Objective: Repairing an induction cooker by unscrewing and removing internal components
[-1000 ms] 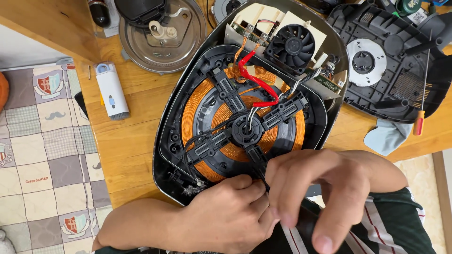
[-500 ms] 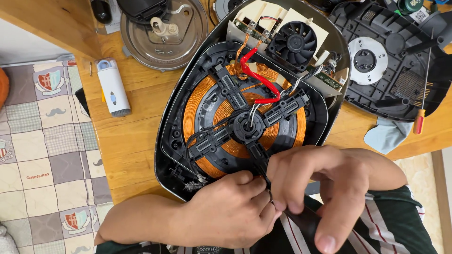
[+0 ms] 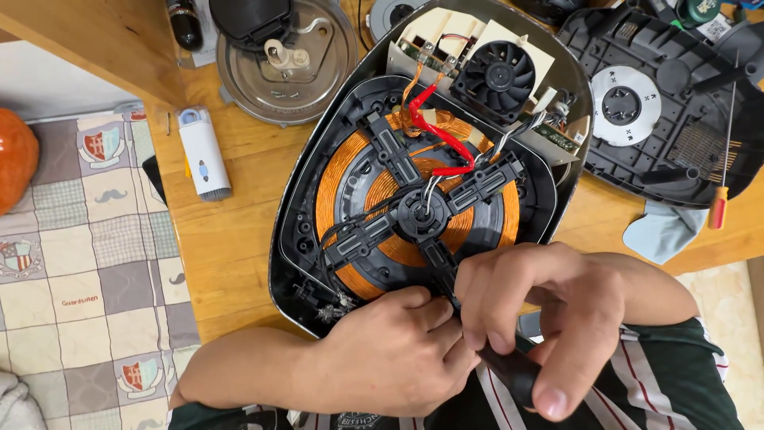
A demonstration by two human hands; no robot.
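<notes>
An opened induction cooker (image 3: 302, 231) lies on the wooden table, its copper coil (image 3: 342, 175) and black cross-shaped bracket (image 3: 422, 211) exposed, with a fan (image 3: 500, 80) and red wires (image 3: 434, 131) at its far end. My right hand (image 3: 549, 318) grips a black-handled screwdriver (image 3: 509, 374), its tip at the near arm of the bracket. My left hand (image 3: 394, 350) rests against the cooker's near rim, fingers curled around the screwdriver's shaft beside the right fingers.
A black bottom cover (image 3: 676, 119) lies at the right with a red-handled screwdriver (image 3: 720, 203) and a pale cloth (image 3: 664, 231). A round metal plate (image 3: 286, 60) sits at the back. A white cylinder (image 3: 203, 151) lies left. A patterned floor mat (image 3: 72, 279) is beyond the table edge.
Both hands stay at the cooker's near edge with small finger shifts. The view has moved slightly, so the cooker sits a little lower in frame.
</notes>
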